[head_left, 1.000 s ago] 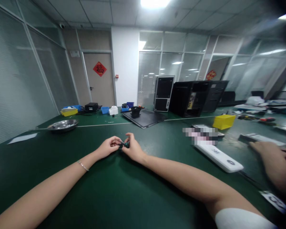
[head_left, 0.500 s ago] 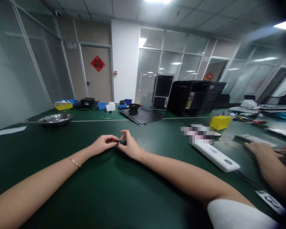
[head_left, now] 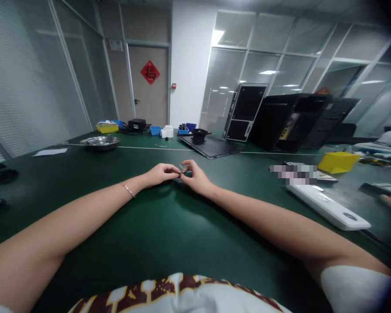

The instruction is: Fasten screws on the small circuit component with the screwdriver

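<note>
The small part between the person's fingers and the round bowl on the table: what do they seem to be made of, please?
The small part looks like dark plastic, but it is too small to be sure. The bowl seems to be stainless steel: its inside is polished and reflects light brightly.

Green-topped workbench point(head_left: 156, 243) w/ steel bowl point(head_left: 101, 142), black mat point(head_left: 211, 148), yellow box point(head_left: 338, 162), white bar point(head_left: 327, 206).

Workroom interior: glass partition walls point(head_left: 29, 74) with slatted blinds reflecting ceiling lights, a beige door point(head_left: 148, 104) bearing a red diamond-shaped paper charm point(head_left: 150, 72), and a white wall section point(head_left: 190, 65).
</note>
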